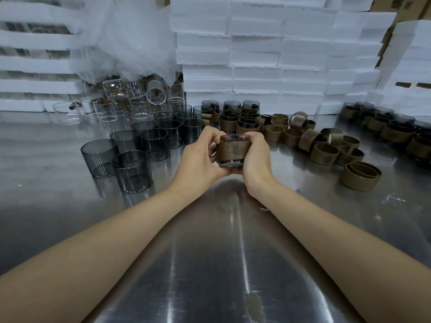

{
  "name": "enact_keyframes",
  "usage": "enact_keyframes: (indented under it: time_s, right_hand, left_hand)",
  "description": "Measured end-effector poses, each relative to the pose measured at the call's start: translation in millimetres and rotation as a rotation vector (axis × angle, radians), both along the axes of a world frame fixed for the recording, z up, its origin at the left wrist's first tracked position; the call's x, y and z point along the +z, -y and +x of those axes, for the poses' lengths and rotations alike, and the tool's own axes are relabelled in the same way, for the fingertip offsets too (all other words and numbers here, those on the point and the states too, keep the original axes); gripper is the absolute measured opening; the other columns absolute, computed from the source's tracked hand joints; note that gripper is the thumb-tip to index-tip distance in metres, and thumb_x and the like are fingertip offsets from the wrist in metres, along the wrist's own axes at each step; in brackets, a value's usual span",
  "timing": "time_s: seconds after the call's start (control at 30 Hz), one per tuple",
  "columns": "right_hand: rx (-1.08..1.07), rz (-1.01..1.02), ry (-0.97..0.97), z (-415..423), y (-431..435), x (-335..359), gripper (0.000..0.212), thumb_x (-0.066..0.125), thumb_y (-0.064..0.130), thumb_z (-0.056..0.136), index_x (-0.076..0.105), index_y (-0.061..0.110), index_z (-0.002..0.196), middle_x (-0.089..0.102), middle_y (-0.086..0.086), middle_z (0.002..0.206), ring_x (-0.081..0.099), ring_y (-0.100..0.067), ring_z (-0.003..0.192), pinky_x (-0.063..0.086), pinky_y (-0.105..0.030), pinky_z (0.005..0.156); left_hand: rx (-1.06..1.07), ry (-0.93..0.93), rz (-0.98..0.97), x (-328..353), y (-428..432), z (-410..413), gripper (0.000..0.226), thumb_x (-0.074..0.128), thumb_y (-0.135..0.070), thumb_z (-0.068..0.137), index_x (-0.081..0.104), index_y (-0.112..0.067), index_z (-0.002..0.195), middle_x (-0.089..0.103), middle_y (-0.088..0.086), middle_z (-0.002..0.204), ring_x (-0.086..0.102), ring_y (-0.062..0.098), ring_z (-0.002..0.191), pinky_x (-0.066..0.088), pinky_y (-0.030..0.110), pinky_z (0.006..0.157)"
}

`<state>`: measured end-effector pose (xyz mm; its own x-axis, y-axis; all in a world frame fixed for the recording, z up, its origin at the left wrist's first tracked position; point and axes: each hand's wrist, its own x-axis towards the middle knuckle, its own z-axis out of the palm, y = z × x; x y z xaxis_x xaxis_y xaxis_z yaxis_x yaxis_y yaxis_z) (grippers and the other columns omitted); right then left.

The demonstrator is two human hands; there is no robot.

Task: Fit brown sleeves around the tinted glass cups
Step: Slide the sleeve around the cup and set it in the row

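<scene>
Both my hands hold one tinted glass cup just above the steel table, at the centre of the view. A brown sleeve with a printed emblem wraps its middle; dark glass shows above and below it. My left hand grips the cup's left side, thumb and fingers curled at the rim. My right hand grips the right side over the sleeve. Several bare tinted cups stand to the left. Loose brown sleeves lie scattered to the right.
Sleeved cups cluster behind my hands, with more sleeved cups at the far right. Clear glass cups sit at the back left under plastic wrap. White foam blocks are stacked along the back. The steel table stretches toward me.
</scene>
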<state>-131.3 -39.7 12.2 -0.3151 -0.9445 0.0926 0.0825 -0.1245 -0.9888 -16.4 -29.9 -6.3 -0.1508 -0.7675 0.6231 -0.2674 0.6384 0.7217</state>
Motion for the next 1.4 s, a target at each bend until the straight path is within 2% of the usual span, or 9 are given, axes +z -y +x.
enact_keyframes:
  time_s: [0.1,0.2,0.33,0.53,0.77,0.93,1.17,1.27,1.4]
  right_hand:
    - [0.024,0.012,0.06,-1.2,-0.2,-0.2,0.026,0.033,0.028,0.092,0.057,0.019,0.089,0.064,-0.02,0.109,0.06,-0.038,0.104,0.053,-0.055,0.088]
    - [0.212,0.104,0.319,-8.6,1.3,-1.5,0.032,0.033,0.027,0.093,0.062,0.014,0.092,0.069,-0.016,0.093,0.064,-0.031,0.086,0.057,-0.039,0.066]
    - [0.471,0.156,0.536,-15.9,-1.3,0.5,0.047,0.025,0.028,0.101,0.056,0.0,0.123,0.064,-0.025,0.111,0.062,-0.036,0.094,0.054,-0.044,0.078]
    - [0.549,0.182,0.56,-14.9,1.0,0.8,0.049,0.024,0.035,0.105,0.052,0.003,0.129,0.067,-0.02,0.107,0.064,-0.031,0.091,0.057,-0.033,0.063]
    - [0.574,0.188,0.536,-15.3,4.5,-2.8,0.051,0.024,0.039,0.105,0.052,0.004,0.13,0.059,-0.022,0.129,0.061,-0.032,0.111,0.055,-0.041,0.083]
    - [0.561,0.198,0.495,-13.9,3.7,-0.3,0.055,0.026,0.045,0.104,0.053,0.006,0.132,0.061,-0.019,0.129,0.06,-0.03,0.111,0.053,-0.039,0.086]
    - [0.535,0.208,0.55,-9.8,3.9,-1.2,0.054,0.023,0.043,0.105,0.055,0.004,0.121,0.065,-0.019,0.107,0.061,-0.027,0.089,0.051,-0.023,0.052]
    - [0.483,0.155,0.419,-6.9,7.2,-2.6,0.05,0.026,0.043,0.105,0.057,0.007,0.12,0.065,-0.018,0.11,0.061,-0.028,0.092,0.051,-0.028,0.061]
    - [0.442,-0.048,-0.205,-9.8,9.2,-7.5,0.044,0.054,0.056,0.089,0.053,0.022,0.118,0.053,-0.016,0.129,0.055,-0.027,0.118,0.045,-0.04,0.103]
  left_hand:
    - [0.012,0.003,-0.012,-0.4,0.7,-0.3,0.067,0.091,-0.01,0.062,0.038,-0.045,0.083,0.064,-0.02,0.104,0.065,0.004,0.095,0.051,0.013,0.078]
    - [0.014,-0.01,-0.035,-0.5,2.4,0.1,0.066,0.086,-0.004,0.066,0.035,-0.04,0.085,0.061,-0.026,0.111,0.062,-0.001,0.104,0.051,0.014,0.086]
    - [0.011,-0.067,-0.017,0.8,5.2,2.1,0.061,0.082,0.002,0.068,0.036,-0.034,0.087,0.052,-0.012,0.127,0.054,-0.004,0.119,0.048,0.013,0.09]
    - [0.007,-0.117,0.034,-0.7,7.5,3.4,0.061,0.081,0.006,0.067,0.037,-0.03,0.088,0.055,-0.009,0.124,0.058,-0.004,0.114,0.047,0.01,0.09]
    - [0.002,-0.195,0.113,0.0,9.6,6.0,0.064,0.081,0.014,0.064,0.037,-0.025,0.088,0.061,-0.003,0.104,0.063,0.002,0.093,0.05,0.015,0.08]
    - [0.018,-0.162,0.124,-0.4,8.9,6.3,0.062,0.079,0.015,0.064,0.035,-0.023,0.087,0.06,-0.01,0.087,0.062,-0.007,0.078,0.05,0.012,0.072]
    - [0.052,-0.085,0.126,1.1,6.4,7.6,0.062,0.083,0.007,0.063,0.035,-0.024,0.087,0.056,-0.009,0.074,0.053,-0.001,0.066,0.054,0.024,0.073]
    - [0.064,-0.079,0.137,1.6,6.1,6.3,0.063,0.085,0.006,0.064,0.033,-0.022,0.087,0.056,-0.005,0.079,0.053,0.004,0.069,0.051,0.02,0.067]
    - [0.133,-0.022,0.118,-0.7,9.0,7.7,0.059,0.08,0.006,0.069,0.033,-0.022,0.09,0.059,0.003,0.089,0.059,0.009,0.074,0.052,0.02,0.062]
